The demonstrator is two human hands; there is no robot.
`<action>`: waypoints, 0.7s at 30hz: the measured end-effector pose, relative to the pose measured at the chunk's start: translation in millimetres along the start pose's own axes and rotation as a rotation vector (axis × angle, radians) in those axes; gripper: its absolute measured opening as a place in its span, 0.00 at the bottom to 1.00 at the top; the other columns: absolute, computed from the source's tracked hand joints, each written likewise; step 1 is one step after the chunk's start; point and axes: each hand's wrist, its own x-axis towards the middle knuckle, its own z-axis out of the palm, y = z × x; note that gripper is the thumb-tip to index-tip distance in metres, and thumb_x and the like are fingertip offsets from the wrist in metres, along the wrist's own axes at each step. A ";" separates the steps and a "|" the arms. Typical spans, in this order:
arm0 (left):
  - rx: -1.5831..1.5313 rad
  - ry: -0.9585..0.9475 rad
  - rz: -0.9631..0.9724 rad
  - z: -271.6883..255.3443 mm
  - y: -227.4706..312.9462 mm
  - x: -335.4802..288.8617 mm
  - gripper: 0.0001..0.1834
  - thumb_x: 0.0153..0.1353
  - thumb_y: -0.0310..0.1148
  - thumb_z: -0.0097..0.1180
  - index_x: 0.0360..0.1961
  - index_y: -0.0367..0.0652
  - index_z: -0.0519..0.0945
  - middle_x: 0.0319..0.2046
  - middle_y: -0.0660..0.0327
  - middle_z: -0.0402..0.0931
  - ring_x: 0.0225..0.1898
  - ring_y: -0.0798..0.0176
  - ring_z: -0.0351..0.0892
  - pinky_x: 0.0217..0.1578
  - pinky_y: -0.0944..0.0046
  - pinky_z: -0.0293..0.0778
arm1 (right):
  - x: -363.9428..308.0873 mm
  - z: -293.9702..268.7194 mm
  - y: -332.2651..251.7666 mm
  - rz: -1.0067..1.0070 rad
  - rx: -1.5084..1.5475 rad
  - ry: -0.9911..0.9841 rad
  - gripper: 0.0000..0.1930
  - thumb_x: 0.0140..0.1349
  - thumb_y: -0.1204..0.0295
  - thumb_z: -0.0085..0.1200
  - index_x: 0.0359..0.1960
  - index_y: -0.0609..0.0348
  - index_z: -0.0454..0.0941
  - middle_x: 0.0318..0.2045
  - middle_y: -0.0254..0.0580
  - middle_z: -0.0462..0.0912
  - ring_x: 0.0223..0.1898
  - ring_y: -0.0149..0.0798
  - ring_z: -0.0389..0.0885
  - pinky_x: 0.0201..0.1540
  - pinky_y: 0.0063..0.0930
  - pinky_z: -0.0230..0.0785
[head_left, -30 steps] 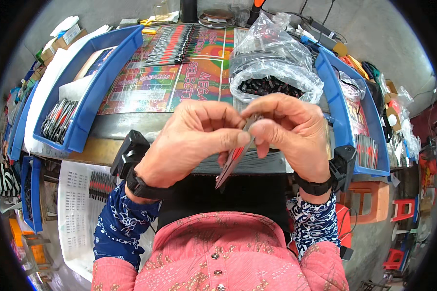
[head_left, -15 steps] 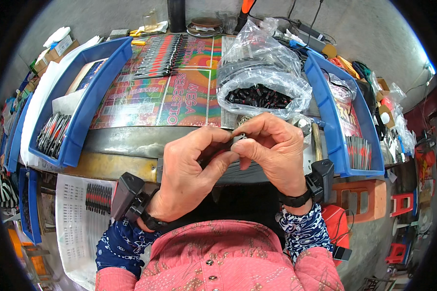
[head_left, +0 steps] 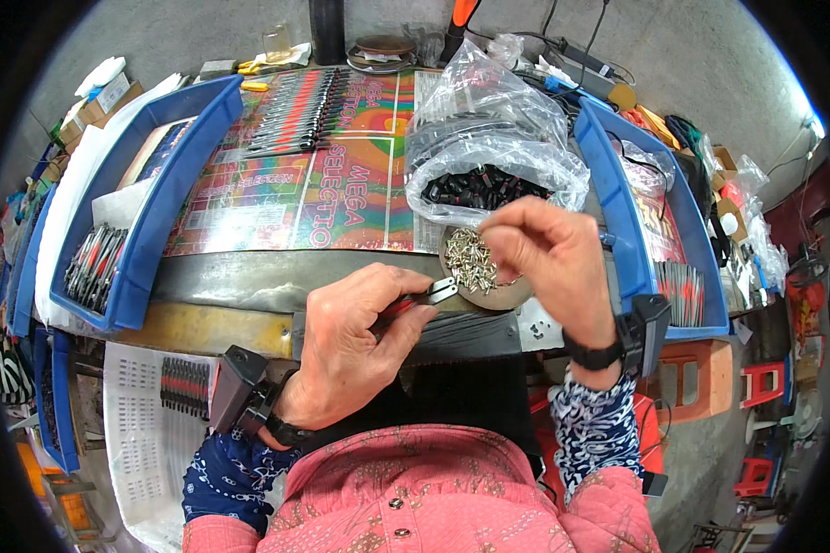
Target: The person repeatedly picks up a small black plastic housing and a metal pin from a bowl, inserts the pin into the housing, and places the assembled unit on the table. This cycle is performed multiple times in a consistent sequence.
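My left hand (head_left: 346, 346) grips a slim black-and-red handle (head_left: 397, 309) between thumb and fingers. From its end stick out two narrow silver metal tabs (head_left: 443, 291) with small holes, pointing to the right. Beside them lies a round dish (head_left: 498, 300) with a heap of small brass and silver rivet-like pieces (head_left: 470, 260). My right hand (head_left: 553, 267) is over the dish's right side, thumb and fingers drawn together at the heap. Whatever sits between those fingertips is too small to make out.
Behind the dish, an open clear plastic bag (head_left: 498, 147) holds many black parts. Blue bins (head_left: 148, 267) (head_left: 627, 230) stand left and right. Black-and-red handled pieces (head_left: 295, 115) lie in a row on a colourful printed sheet (head_left: 249, 217). A white basket (head_left: 143, 442) sits lower left.
My hands have moved apart. The right one has gone from the handle's tip to the dish of small pieces, which is now uncovered. My left hand still holds the handle, slightly lower.
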 end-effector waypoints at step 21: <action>-0.011 -0.004 0.022 -2.0 -20.2 6.0 0.11 0.51 0.19 0.66 0.37 0.33 0.82 0.26 0.56 0.78 0.24 0.63 0.79 0.26 0.68 0.73 | 96.0 -18.3 96.4 -0.142 -1.162 0.052 0.12 0.52 0.65 0.62 0.28 0.62 0.77 0.29 0.51 0.80 0.36 0.58 0.79 0.37 0.50 0.68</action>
